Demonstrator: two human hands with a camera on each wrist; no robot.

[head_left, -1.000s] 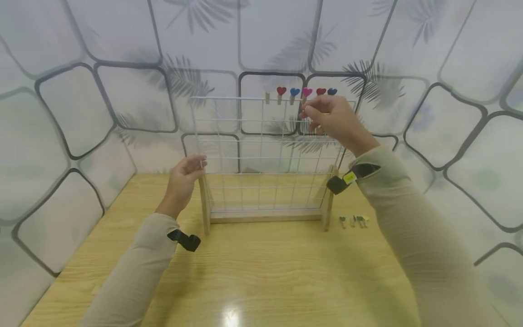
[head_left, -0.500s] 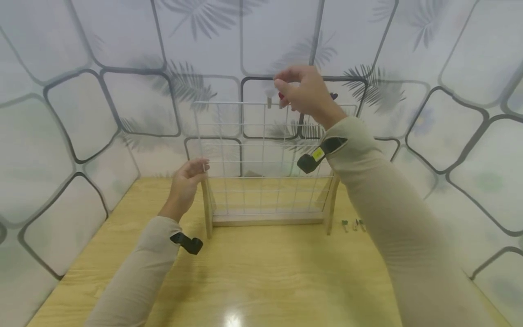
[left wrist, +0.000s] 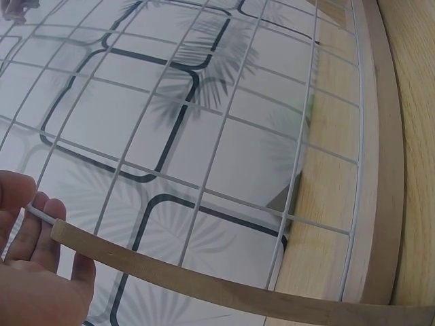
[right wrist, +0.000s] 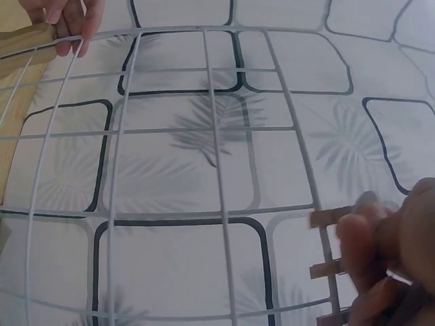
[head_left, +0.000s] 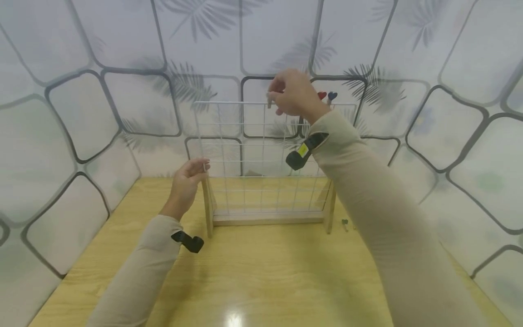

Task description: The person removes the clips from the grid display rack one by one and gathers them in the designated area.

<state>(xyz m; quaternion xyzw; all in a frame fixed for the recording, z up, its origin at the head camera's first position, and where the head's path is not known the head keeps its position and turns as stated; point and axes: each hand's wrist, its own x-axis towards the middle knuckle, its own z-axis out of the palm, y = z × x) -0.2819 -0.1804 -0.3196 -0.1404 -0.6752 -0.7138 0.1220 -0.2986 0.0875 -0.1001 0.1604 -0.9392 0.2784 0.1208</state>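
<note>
My left hand (head_left: 185, 184) holds the left side wire of a white wire grid (head_left: 230, 103), just above the top of its wooden upright (left wrist: 170, 272). At the top wire, my right hand (head_left: 291, 93) pinches the leftmost small wooden clothespin (right wrist: 329, 216), which sits across the wire. Its pale heart top is mostly covered by my fingers. More clothespins (right wrist: 327, 269) stand along the same wire beside it. A red heart clothespin (head_left: 322, 96) and a dark blue heart clothespin (head_left: 333, 96) show behind my right wrist; those between are hidden by the hand.
The grid's wooden base (head_left: 267, 221) stands on a light wood table (head_left: 245, 272). A loose clothespin with a green top (head_left: 345, 225) lies right of the stand, close to my right sleeve (head_left: 380, 218). A patterned wall covering (head_left: 204, 45) surrounds the table.
My right hand has moved left along the top wire, from the pink heart clothespin to the leftmost one, which it now pinches. My left hand has kept its hold on the side wire.
</note>
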